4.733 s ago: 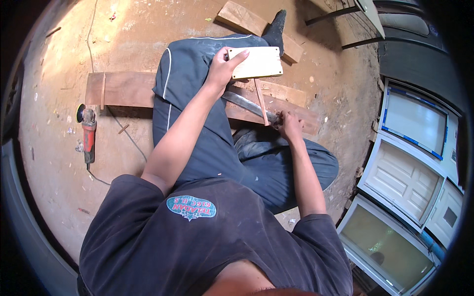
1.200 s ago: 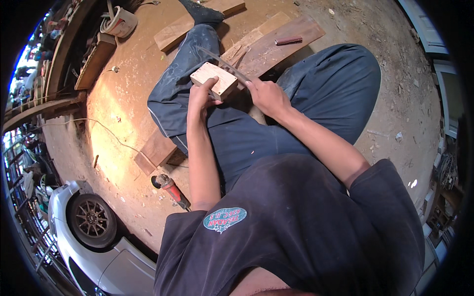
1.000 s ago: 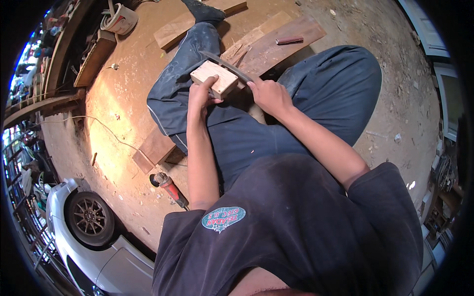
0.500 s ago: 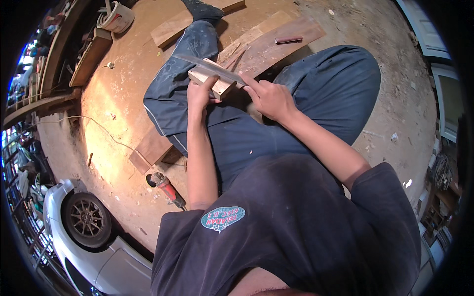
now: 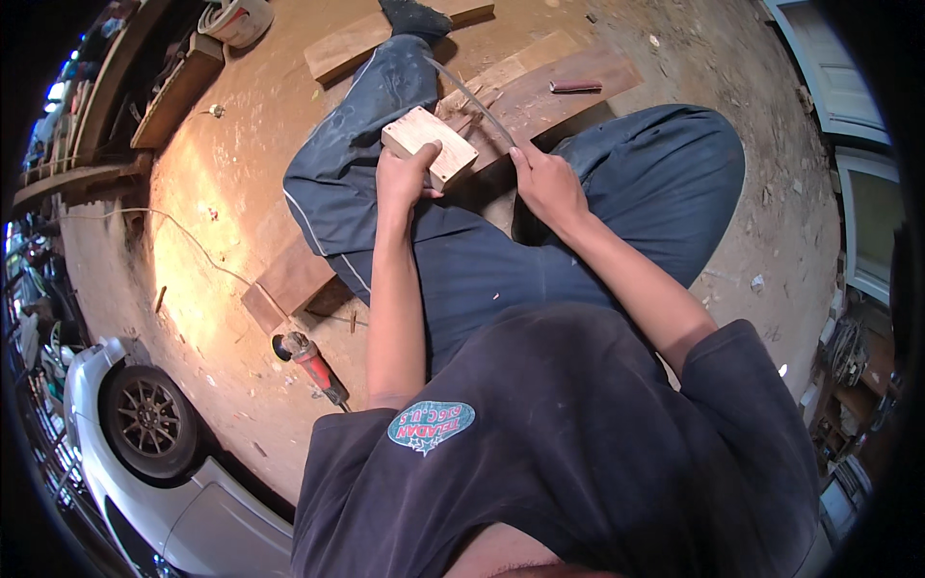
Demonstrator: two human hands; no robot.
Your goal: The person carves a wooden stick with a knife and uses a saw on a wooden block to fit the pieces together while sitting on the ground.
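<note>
The left hand (image 5: 403, 181) has its grip closed around a pale wooden block (image 5: 434, 142), thumb on the broad face, while the right hand (image 5: 551, 189) grips one end of a long flat blade (image 5: 485, 109). Half a second ago the blade lay across the block; now it shows to the block's right, turned nearly edge-on.

The block is held above the bent legs, its holed broad face turned up to the camera, its long axis running from upper left to lower right. The blade runs much the same way, tip to the upper left.

Beyond lies a brown plank (image 5: 540, 108) bearing a narrow dark-red object (image 5: 575, 87). On the dusty floor (image 5: 790, 207), a red angle grinder (image 5: 310, 364) lies to the left, with a light-coloured car (image 5: 217, 515) past it and a bucket (image 5: 239, 23) at upper left.
</note>
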